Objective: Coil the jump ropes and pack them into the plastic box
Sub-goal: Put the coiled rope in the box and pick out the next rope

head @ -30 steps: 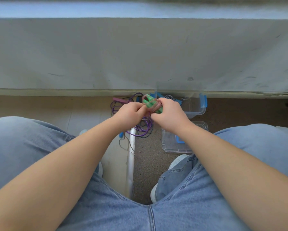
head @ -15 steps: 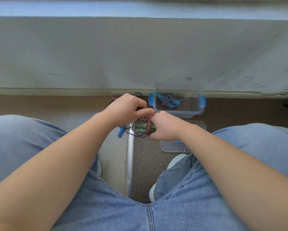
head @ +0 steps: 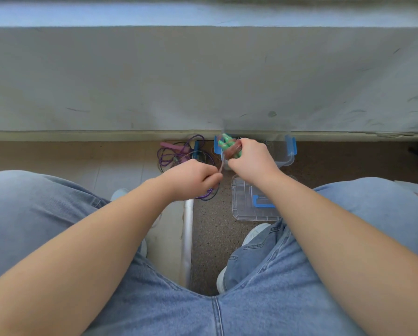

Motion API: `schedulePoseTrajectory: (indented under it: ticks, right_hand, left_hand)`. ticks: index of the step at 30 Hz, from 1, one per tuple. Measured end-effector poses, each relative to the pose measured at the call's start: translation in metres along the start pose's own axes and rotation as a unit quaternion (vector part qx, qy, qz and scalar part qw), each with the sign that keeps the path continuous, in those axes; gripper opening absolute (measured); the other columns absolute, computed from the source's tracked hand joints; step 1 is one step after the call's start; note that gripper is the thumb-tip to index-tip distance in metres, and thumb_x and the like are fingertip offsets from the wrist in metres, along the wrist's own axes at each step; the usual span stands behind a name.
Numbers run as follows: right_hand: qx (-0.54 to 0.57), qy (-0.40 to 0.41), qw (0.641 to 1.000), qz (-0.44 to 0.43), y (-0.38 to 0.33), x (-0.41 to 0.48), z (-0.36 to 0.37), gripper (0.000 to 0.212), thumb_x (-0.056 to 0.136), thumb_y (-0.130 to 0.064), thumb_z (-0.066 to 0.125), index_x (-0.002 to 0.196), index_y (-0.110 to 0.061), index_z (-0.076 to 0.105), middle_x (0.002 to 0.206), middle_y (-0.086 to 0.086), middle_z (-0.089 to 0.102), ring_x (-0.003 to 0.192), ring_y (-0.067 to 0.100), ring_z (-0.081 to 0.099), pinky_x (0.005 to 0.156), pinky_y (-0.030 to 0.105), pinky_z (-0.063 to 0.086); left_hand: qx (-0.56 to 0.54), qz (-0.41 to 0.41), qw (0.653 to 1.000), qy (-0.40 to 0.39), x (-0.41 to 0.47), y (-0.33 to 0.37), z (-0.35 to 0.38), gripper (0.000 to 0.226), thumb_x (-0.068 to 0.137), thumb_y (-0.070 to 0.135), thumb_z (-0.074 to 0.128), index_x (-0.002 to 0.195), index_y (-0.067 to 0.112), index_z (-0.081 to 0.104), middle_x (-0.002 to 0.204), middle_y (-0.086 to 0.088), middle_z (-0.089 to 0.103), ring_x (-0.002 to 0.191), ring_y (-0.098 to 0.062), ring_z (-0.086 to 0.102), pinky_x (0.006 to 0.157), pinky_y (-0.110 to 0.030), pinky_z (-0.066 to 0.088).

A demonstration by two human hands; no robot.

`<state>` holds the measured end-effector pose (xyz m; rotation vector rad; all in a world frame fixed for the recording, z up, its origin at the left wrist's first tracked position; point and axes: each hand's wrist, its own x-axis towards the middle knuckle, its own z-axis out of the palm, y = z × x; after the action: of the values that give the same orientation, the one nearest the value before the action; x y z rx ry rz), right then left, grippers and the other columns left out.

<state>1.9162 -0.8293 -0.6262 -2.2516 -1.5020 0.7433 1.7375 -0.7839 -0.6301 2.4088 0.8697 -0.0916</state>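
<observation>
My right hand [head: 252,161] grips the two green handles of a jump rope [head: 227,146] with its reddish cord wound round them, held over the left end of the clear plastic box [head: 289,157] with blue latches. My left hand [head: 191,178] pinches the loose end of that reddish cord, stretched taut down from the bundle. A tangle of purple rope [head: 178,154] with pink handles lies on the floor behind my left hand. What lies inside the box is hidden by my right hand.
The box's clear lid [head: 245,202] with a blue clip lies on the floor in front of the box. A grey wall [head: 203,81] rises just behind. A white pipe [head: 187,238] runs along the floor between my knees, by my shoes.
My right hand lifted the green-handled bundle up and away, over the box. My left hand dropped lower and pulled the cord end tight, uncovering the purple rope pile.
</observation>
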Motion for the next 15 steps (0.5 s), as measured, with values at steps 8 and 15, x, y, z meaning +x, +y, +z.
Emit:
schedulePoseTrajectory:
  ticks: [8,15]
  right_hand:
    - [-0.167,-0.204,0.95,-0.168,-0.01,-0.018,0.004,0.013,0.082,-0.021,0.063,0.087,-0.03,0.057,0.076,-0.006,0.057,0.078,0.023,0.061,0.061,0.031,0.047]
    - [0.01,-0.199,0.952,-0.232,-0.022,-0.032,-0.011,0.026,0.078,-0.018,0.074,0.071,-0.032,0.053,0.064,-0.012,0.055,0.056,0.001,0.05,0.052,0.013,0.035]
  left_hand:
    - [0.092,0.134,0.978,0.133,0.002,-0.005,-0.025,0.05,0.095,0.054,0.048,0.055,0.026,0.038,0.048,0.005,0.036,0.048,-0.016,0.039,0.048,-0.031,0.03]
    - [-0.148,-0.098,0.977,0.115,0.004,-0.022,-0.023,0.06,0.095,0.049,0.057,0.047,0.014,0.047,0.048,-0.004,0.037,0.049,-0.015,0.031,0.049,-0.031,0.027]
